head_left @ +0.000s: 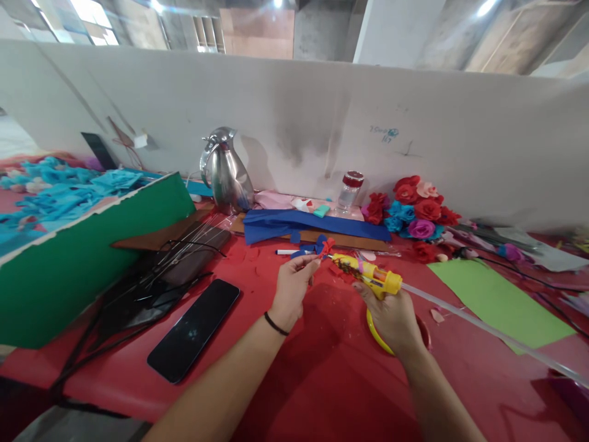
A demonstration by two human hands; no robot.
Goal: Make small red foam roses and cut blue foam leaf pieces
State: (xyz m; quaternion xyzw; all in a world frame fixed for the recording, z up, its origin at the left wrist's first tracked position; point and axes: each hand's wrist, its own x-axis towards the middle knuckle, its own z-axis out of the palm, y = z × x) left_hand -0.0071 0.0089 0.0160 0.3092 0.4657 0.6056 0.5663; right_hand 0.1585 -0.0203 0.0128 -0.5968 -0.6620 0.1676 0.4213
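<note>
In the middle of the head view, my left hand (294, 288) pinches a small red paper flower (327, 247) between thumb and fingers. My right hand (391, 319) is wrapped round the handle of a yellow glue gun (368, 273), whose nozzle points left, right at the flower. A long clear glue stick (478, 331) runs out of the gun's back end to the right. Below my right hand a yellow-rimmed round object (377, 337) is partly hidden. Blue paper pieces (321, 242) and a white marker (288, 252) lie just behind my left hand.
A black phone (196, 331) lies left on the red table (294, 393). A green board (92, 264) stands beyond it. At the back are a steel jug (229, 175), a red-lidded jar (350, 191), blue paper strips (317, 226) and paper roses (421, 212). Green paper (501, 301) lies right.
</note>
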